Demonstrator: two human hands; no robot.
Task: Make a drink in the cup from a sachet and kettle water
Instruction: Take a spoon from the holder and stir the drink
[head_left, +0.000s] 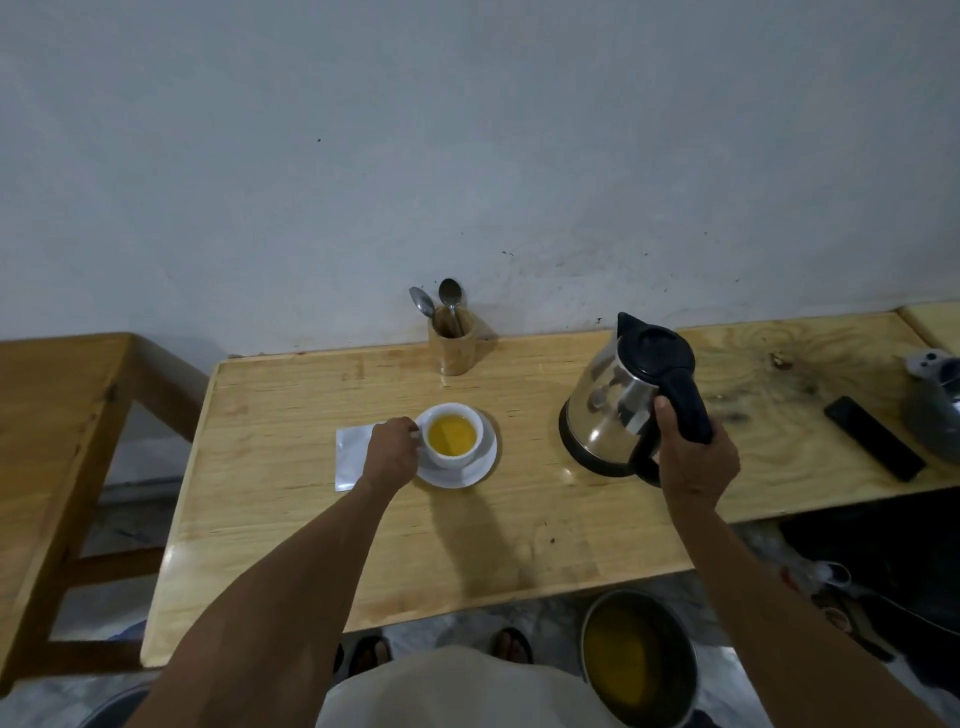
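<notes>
- Two hands are in my view, both busy on the wooden table (311, 519).
- My left hand (390, 454) has its fingers curled in at the left side of the white cup (451, 435), where the handle would be; the handle itself is hidden behind the knuckles, so I cannot tell how firm the pinch is.
- The cup stands on a white saucer (467, 475) and is filled with yellow liquid.
- Under my left wrist, just beside the saucer, a silvery sachet (351, 457) lies flat on the table.
- My right hand (693, 457) is wrapped fully round the black handle of the steel kettle (618, 410), fingers closed tight.
- The kettle sits tilted slightly, its spout pointing away from me, well apart from the cup on the right; whether its base touches the table I cannot tell.
- Behind the cup, against the wall, a wooden holder (457, 345) carries two spoons (450, 296).
- Farther right lie a black phone (872, 437) and a grey metal vessel (935, 410) at the frame edge.
- Below the table edge a metal pot (639, 657) holds yellow liquid.
</notes>
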